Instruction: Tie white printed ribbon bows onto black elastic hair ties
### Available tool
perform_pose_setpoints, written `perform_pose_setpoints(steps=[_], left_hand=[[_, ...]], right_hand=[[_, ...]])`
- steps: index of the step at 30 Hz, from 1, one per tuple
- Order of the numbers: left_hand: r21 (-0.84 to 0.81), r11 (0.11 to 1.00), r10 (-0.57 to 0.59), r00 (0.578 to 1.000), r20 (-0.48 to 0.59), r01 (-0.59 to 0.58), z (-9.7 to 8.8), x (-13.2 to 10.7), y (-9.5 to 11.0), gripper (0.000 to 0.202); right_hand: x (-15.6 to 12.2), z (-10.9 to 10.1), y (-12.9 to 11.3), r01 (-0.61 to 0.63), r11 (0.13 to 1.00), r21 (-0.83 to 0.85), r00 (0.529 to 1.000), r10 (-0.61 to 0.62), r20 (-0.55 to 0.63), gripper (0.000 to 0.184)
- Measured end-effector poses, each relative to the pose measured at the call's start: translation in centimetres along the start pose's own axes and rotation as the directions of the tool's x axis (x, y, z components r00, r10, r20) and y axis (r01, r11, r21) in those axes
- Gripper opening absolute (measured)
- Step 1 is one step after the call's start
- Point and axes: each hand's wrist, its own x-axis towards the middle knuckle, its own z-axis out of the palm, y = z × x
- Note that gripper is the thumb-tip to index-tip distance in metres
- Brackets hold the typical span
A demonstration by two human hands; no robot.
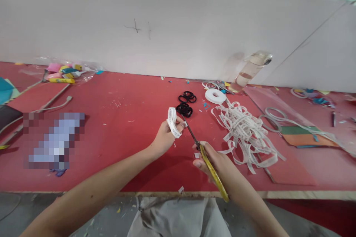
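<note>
The left hand (164,139) has its fingers closed on a coiled white ribbon loop (171,116), which stands up out of the grip; it looks feather-light, soft and easily creased, perhaps a little slippery, and is best pinched by its edges. Its dark print reads "BEST W" near the fingers; the remaining lettering is too small to make out. Just beyond those fingertips lie black bands (184,110). To their right, the right hand's (215,159) fingers are wrapped around the yellow handles of scissors (213,174), stiff and likely the heavier item, best held there. Right of these fingers spreads a limp, tangle-prone ribbon pile (241,127), its print illegible.
</note>
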Motion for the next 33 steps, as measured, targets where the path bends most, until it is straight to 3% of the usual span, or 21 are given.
perform_pose_setpoints(steps=[8,17,23,33], left_hand=[[0.022,1.0,-0.016,1.0,-0.019,0.016,0.07,0.07,0.1,0.029],[0.023,1.0,-0.015,1.0,-0.018,0.016,0.02,0.11,-0.1,0.029],[0.021,1.0,-0.007,1.0,-0.014,0.007,-0.13,0.13,-0.28,0.029],[0.002,1.0,0.01,1.0,-0.013,-0.01,-0.01,0.07,-0.04,0.028]], right_hand=[[-0.29,0.09,-0.63,-0.021,0.998,0.06,1.0,0.021,-0.005,0.033],[-0.16,0.43,0.08,0.054,0.998,-0.028,0.997,-0.056,-0.06,0.036],[-0.15,0.29,-0.37,-0.016,1.0,0.005,1.0,0.016,-0.019,0.035],[-0.51,0.34,0.08,-0.013,0.997,0.071,0.997,0.018,-0.072,0.031]])
